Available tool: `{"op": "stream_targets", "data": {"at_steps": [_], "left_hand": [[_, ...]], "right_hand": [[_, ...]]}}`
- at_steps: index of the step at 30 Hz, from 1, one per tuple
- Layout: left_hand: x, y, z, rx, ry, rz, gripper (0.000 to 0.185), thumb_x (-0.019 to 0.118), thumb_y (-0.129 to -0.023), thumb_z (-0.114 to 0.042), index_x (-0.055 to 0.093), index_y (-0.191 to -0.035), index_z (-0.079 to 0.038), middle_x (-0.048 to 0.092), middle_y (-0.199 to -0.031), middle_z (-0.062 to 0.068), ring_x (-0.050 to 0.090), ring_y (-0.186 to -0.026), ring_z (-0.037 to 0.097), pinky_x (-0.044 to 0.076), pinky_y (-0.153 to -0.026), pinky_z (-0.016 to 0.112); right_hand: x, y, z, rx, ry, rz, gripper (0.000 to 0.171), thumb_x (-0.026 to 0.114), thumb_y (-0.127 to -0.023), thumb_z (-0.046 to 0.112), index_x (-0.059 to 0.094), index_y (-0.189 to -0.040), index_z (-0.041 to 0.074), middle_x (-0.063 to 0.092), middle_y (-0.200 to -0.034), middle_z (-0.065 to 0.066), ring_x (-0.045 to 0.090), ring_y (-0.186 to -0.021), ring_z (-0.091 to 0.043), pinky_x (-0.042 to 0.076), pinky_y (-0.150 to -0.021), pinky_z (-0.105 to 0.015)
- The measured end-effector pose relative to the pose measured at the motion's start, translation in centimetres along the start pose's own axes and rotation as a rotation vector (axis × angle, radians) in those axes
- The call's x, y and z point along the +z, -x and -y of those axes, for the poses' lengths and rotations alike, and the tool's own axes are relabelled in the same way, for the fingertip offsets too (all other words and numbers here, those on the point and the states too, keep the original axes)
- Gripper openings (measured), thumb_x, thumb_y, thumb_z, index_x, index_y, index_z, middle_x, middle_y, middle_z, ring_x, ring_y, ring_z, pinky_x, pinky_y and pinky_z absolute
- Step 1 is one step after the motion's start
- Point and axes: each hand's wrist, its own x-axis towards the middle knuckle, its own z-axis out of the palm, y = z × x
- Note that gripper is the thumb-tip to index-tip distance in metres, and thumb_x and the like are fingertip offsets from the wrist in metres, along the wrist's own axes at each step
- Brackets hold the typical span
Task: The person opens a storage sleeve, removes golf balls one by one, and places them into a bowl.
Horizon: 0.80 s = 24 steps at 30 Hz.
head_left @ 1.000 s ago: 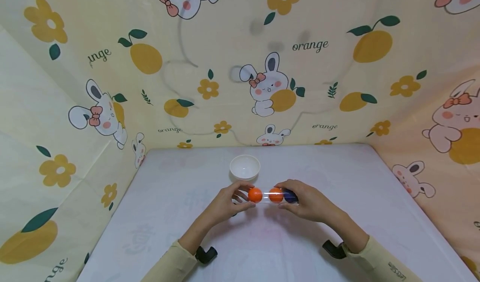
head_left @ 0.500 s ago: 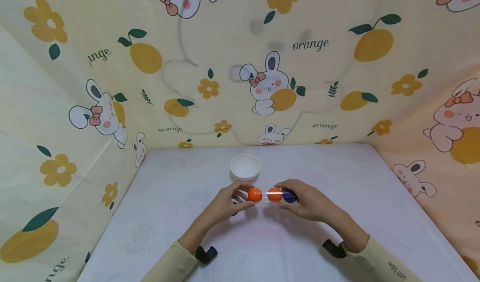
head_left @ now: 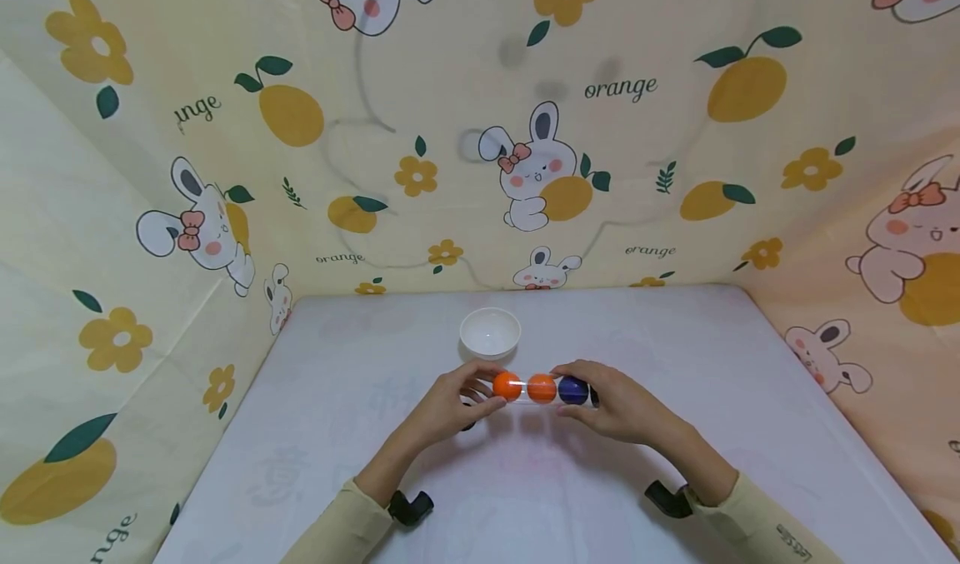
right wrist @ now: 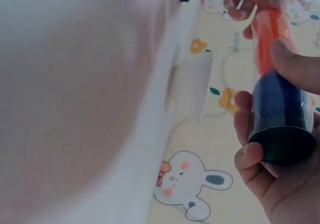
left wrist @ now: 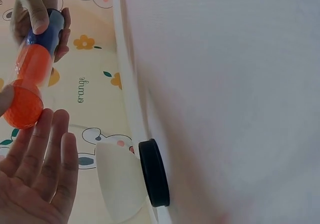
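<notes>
My right hand (head_left: 611, 399) grips a clear tube (right wrist: 306, 106) by its black-capped end, holding it sideways above the table. Inside sit a dark blue ball (head_left: 573, 390), nearest the right hand, and an orange ball (head_left: 542, 389) in the middle. At the tube's left end, my left hand (head_left: 450, 404) pinches another orange ball (left wrist: 23, 106) between thumb and fingertips. In the left wrist view its other fingers are stretched out. A round black lid (left wrist: 155, 173) is on the table below the left hand, mostly hidden in the head view.
A white bowl (head_left: 490, 333) stands on the white-covered table (head_left: 360, 364), just beyond the hands. Behind and on both sides rise cloth walls (head_left: 450, 72) printed with rabbits and oranges.
The middle orange ball and the blue ball have shifted left along the tube, bringing the balls closer together. The left hand with its orange ball has edged slightly left; the right hand stays put.
</notes>
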Motion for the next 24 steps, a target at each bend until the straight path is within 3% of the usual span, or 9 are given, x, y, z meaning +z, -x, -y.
{"op": "stream_targets", "data": {"at_steps": [6,13,20,24], "left_hand": [[-0.4,0.0,-0.1,-0.007,-0.001,-0.009,0.046,0.08,-0.1,-0.033,0.063,-0.142,-0.022,0.071,-0.129,-0.006,0.069,-0.108,0.016,0.06,-0.098,0.043],[-1.4,-0.3,0.2,-0.028,0.005,-0.058,0.043,0.081,-0.099,-0.031,0.065,-0.138,-0.023,0.071,-0.128,-0.005,0.07,-0.108,0.016,0.058,-0.101,0.044],[-2.4,-1.2,1.2,-0.037,-0.076,-0.13,0.042,0.081,-0.099,-0.028,0.064,-0.137,-0.02,0.071,-0.128,-0.002,0.07,-0.109,0.018,0.059,-0.1,0.044],[-2.7,-2.0,1.4,-0.086,-0.124,-0.182,0.044,0.082,-0.099,-0.028,0.064,-0.138,-0.019,0.071,-0.13,-0.001,0.069,-0.11,0.02,0.06,-0.1,0.042]], "right_hand": [[-0.1,-0.1,-0.2,0.008,-0.027,-0.003,0.051,0.085,-0.095,0.032,0.067,-0.14,0.015,0.073,-0.129,-0.005,0.063,-0.098,-0.012,0.061,-0.088,-0.033],[-0.2,0.1,-0.2,0.016,-0.036,-0.003,0.052,0.085,-0.095,0.032,0.067,-0.141,0.015,0.073,-0.117,0.004,0.062,-0.094,-0.009,0.06,-0.087,-0.033],[-0.2,0.2,-0.1,0.028,-0.057,0.017,0.052,0.083,-0.097,0.035,0.067,-0.141,0.014,0.074,-0.12,-0.001,0.063,-0.096,-0.01,0.061,-0.089,-0.035],[-0.1,0.4,-0.2,0.014,-0.062,0.008,0.051,0.083,-0.097,0.034,0.067,-0.14,0.012,0.075,-0.119,-0.003,0.063,-0.095,-0.01,0.061,-0.087,-0.035]]}}
